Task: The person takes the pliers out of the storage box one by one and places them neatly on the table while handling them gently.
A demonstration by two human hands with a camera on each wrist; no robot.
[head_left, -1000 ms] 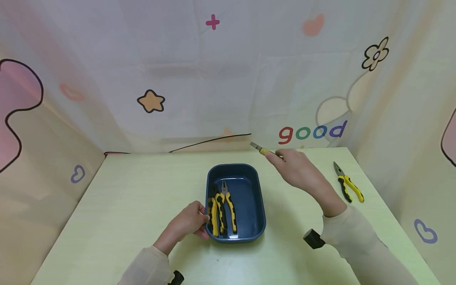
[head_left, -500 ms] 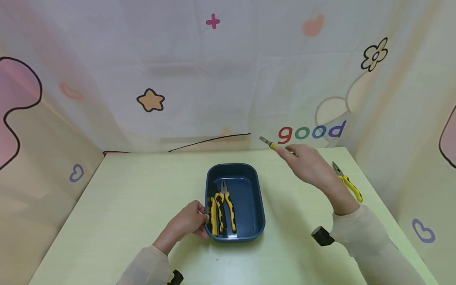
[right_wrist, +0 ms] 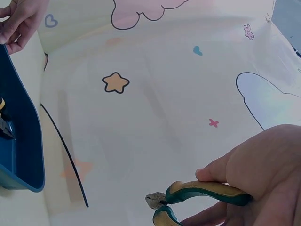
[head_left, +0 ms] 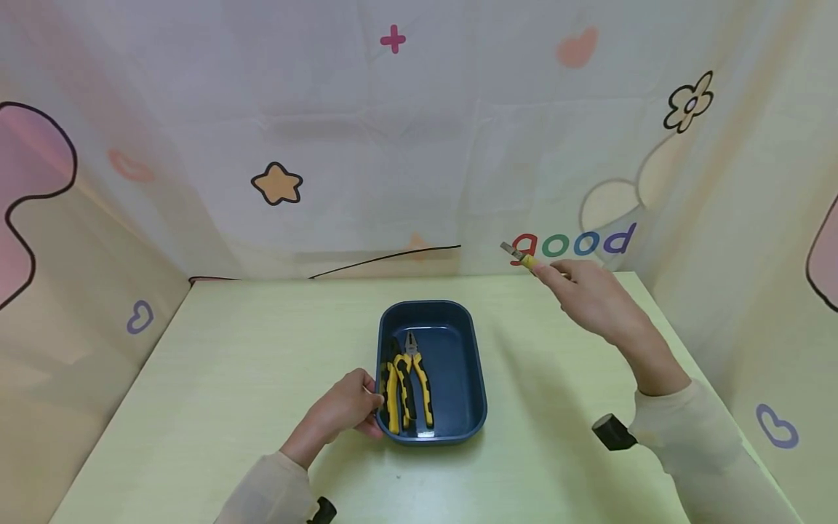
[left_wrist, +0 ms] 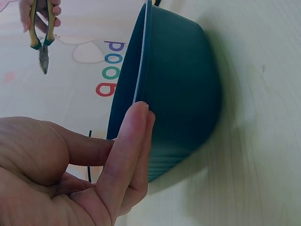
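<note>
In the head view my left hand (head_left: 343, 404) pinches the left wall of a dark blue plastic bin (head_left: 458, 378), thumb inside and fingers outside, as the left wrist view shows. Yellow-and-black pliers (head_left: 425, 393) lie in the bin's left half, with a second yellow-handled tool (head_left: 393, 407) against the left wall, its head dark and hard to make out. My right hand (head_left: 592, 298) holds another pair of pliers (head_left: 513, 252) up above the table's back right, metal nose pointing left. In the right wrist view these pliers (right_wrist: 207, 190) have spread handles between thumb and fingers.
The bin stands on a pale green table (head_left: 262, 349). A printed cloth (head_left: 340, 145) hangs behind it and along both sides. Black wrist devices (head_left: 614, 432) sit by both sleeves.
My right hand has moved right and slightly up with its pliers, away from the bin. Its arm now covers the pliers lying on the table at right. My left hand and the bin stay put.
</note>
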